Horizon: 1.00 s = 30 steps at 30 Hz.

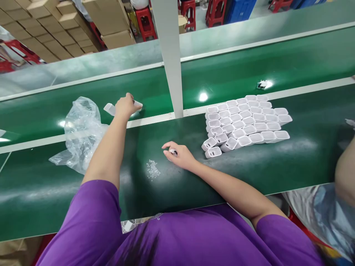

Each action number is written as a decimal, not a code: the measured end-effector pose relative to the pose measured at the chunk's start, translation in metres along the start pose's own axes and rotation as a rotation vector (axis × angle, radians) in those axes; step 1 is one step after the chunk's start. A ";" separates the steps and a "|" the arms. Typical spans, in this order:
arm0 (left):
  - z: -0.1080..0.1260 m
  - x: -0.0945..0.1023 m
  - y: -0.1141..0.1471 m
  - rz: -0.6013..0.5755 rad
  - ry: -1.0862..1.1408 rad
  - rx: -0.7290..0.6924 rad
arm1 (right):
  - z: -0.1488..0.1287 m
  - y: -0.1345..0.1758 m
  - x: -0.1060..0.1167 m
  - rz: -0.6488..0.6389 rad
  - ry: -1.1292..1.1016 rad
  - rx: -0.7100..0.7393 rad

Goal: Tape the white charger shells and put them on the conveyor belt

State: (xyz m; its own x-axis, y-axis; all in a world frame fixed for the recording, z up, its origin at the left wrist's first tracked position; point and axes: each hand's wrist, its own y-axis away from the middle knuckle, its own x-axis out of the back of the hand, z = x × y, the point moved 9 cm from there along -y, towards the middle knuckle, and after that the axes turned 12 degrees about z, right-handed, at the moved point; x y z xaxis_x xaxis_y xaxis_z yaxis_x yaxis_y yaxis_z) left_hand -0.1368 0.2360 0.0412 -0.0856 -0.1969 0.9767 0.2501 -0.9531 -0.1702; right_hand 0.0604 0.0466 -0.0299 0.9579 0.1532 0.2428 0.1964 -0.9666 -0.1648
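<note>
A person in purple sleeves works with bare hands at a dark green bench (pixel 177 195). The right hand (pixel 181 156) is above the bench near the middle, thumb and index finger curled into a loop, its fingers (pixel 172 144) pinching a small white-and-dark piece (pixel 173 152). Most of that piece is hidden, so what it is cannot be told. Just beside this hand, on the bench, lies a loose scatter of tiny clear bits (pixel 153 170).

The left hand (pixel 128 106) reaches over the far rail to a brighter green belt (pixel 222 70). A white casing (pixel 110 109) shows on one side of it and more white on the other; whether this is one part or two, and whether the fingers grip or only touch, cannot be told. A crumpled clear plastic bag (pixel 83 127) lies near that forearm.

To the right, many matching casings (pixel 245 123) stand in close rows on the bench, open ends up; those at the near left corner show small dark slots inside.

The casings look like thin, stiff plastic: probably light, rather slick, and easily tipped. The long outer walls seem the best hold, with gentle pressure, clear of the open rim.
</note>
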 end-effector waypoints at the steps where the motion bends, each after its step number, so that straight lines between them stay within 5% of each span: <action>1: 0.000 -0.003 -0.004 -0.015 -0.025 0.008 | -0.002 0.001 -0.001 -0.008 0.043 0.031; 4: 0.001 -0.006 -0.004 -0.017 -0.078 -0.018 | -0.003 0.003 -0.003 -0.022 0.129 0.075; 9: 0.018 0.027 0.033 0.203 -0.025 -0.151 | -0.010 0.011 -0.019 -0.131 0.283 0.194; 14: 0.118 0.016 0.135 -0.180 0.378 -0.672 | -0.020 0.025 -0.039 -0.289 0.391 0.346; 19: 0.197 0.005 0.217 -0.416 0.467 -1.138 | -0.024 0.030 -0.035 -0.304 0.453 0.408; 24: 0.211 -0.003 0.224 -0.430 0.466 -1.260 | -0.018 0.017 -0.015 -0.194 0.516 0.294; 30: 0.199 -0.009 0.216 -0.388 0.460 -1.197 | -0.017 0.023 -0.029 -0.363 0.642 0.286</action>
State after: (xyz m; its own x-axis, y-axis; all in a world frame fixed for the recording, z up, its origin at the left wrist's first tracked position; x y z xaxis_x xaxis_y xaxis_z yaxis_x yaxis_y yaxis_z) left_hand 0.1099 0.0773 0.0214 -0.3319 0.2968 0.8954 -0.8367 -0.5309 -0.1342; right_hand 0.0335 0.0160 -0.0242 0.5325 0.2157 0.8185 0.6031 -0.7752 -0.1880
